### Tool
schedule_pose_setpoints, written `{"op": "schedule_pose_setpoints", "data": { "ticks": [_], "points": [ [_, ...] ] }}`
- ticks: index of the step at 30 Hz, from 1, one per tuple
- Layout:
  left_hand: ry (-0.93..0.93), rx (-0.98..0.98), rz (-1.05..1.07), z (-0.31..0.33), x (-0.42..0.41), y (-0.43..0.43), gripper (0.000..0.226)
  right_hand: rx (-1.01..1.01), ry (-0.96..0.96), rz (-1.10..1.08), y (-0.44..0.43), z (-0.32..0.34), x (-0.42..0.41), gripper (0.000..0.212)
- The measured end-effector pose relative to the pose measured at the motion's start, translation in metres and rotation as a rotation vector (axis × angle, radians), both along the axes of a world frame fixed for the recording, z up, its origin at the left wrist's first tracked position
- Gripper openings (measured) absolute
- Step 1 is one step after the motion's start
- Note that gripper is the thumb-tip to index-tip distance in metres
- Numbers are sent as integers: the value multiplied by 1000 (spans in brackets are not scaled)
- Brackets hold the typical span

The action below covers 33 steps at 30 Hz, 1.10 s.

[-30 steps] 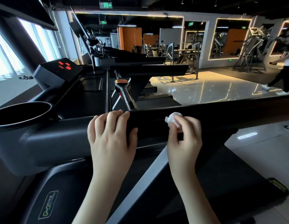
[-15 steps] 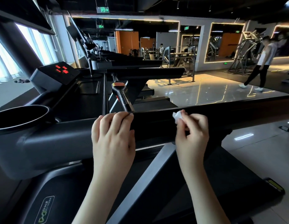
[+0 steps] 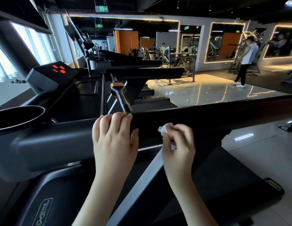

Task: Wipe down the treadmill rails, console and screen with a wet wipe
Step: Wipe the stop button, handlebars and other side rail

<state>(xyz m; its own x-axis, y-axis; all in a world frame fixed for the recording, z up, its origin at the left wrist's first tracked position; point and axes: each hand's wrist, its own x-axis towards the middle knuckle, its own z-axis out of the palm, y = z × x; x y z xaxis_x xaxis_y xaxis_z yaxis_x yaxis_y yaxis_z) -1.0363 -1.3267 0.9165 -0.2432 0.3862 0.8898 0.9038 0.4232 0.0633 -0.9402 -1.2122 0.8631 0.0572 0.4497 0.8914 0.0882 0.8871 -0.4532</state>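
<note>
The left hand [image 3: 114, 142], at 7 o'clock, grips the side rail [image 3: 223, 115], fingers curled over its top edge. The right hand [image 3: 179, 144], at 5 o'clock, pinches the crumpled wet wipe [image 3: 164, 128] at the rail's near face. Beyond, a cup holder [image 3: 19, 123] at 9 o'clock and the red-lit console [image 3: 49, 74] at 10 o'clock.

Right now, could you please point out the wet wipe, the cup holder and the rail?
wet wipe [image 3: 164, 128]: head view, crumpled white end.
cup holder [image 3: 42, 112]: head view, right rim.
rail [image 3: 223, 116]: head view, side face.
</note>
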Motion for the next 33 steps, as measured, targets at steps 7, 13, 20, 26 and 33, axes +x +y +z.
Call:
{"op": "schedule_pose_setpoints", "data": {
  "ticks": [7,13,20,26,33],
  "points": [
    [5,15,11,-3,0,2,31,-97,112,-74,6,-7,8,12],
    [11,22,16,-4,1,3,30,-4,40,28,1,-13,1,6],
    [10,8,33,-5,2,3,32,72,21,-33,14,18,0,16],
    [-5,-12,37,-3,5,3,33,48,55,-140,45,24,18,12],
    [35,-39,-109,3,16,15,36,96,-46,33,22,10,13,8]
  ]
}}
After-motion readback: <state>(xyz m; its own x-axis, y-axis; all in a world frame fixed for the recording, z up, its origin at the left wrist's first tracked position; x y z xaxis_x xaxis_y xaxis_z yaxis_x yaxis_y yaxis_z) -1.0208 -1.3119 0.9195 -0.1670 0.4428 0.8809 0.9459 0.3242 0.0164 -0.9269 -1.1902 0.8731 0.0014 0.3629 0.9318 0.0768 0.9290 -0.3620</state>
